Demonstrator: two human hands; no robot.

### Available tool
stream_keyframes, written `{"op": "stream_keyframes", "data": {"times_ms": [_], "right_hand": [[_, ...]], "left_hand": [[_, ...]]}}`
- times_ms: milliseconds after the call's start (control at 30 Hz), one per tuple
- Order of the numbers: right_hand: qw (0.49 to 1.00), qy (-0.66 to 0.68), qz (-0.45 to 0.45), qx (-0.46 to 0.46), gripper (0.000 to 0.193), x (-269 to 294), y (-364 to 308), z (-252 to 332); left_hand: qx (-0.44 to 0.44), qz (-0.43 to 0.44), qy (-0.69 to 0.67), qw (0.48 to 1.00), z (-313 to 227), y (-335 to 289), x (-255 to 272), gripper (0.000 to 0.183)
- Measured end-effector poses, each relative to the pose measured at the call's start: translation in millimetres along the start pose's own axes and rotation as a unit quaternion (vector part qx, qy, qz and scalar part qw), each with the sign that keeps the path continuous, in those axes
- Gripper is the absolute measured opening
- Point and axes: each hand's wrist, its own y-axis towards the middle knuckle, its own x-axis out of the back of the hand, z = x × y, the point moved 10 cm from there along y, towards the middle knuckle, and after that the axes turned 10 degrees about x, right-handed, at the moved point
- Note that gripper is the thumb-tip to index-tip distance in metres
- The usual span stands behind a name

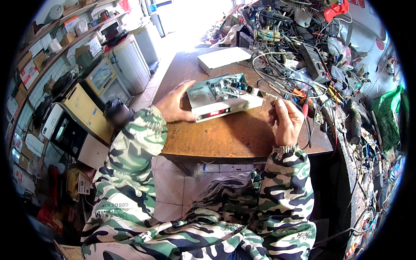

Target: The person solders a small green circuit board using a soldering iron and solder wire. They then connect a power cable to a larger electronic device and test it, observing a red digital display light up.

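Observation:
An opened metal electronics box (203,93) is held tilted above the wooden table (208,141). Its white front panel (234,106) has a lit red display, and wires and parts show inside the uncovered case. My left hand (177,104) grips the box's left end, thumb along the front and fingers behind. Just off the right end, my right hand (286,119) is closed in a pinch. A thin cable with a small metallic end (269,95) shows at its fingertips, partly hidden by them. A white flat cover (223,59) lies farther back on the table.
Tangled cables and electronic scrap (299,47) heap along the table's right side. A red-handled tool (305,108) lies beside my right hand. On the left stand old appliances (102,78) and loaded shelves (47,52). A green bag (388,115) hangs at far right.

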Motion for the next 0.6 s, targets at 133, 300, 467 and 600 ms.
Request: {"op": "stream_keyframes", "data": {"times_ms": [133,300,467,600], "right_hand": [[1.0,-0.01,0.01,0.006,0.022,-5.1,-2.7,5.4],[1.0,-0.023,0.01,0.014,0.021,-6.4,-4.9,8.7],[0.999,-0.025,0.012,0.017,0.02,-4.8,-3.9,8.0],[0.999,-0.023,0.011,0.022,0.02,-3.3,-3.2,7.7]], "left_hand": [[-0.008,-0.024,0.099,0.995,-10.2,-9.3,-5.9,0.123],[-0.008,-0.026,0.097,0.995,-11.3,-10.7,-8.6,0.124],[-0.01,-0.024,0.1,0.995,-11.5,-9.2,-9.2,0.124],[-0.012,-0.02,0.093,0.995,-14.1,-9.1,-8.1,0.123]]}}
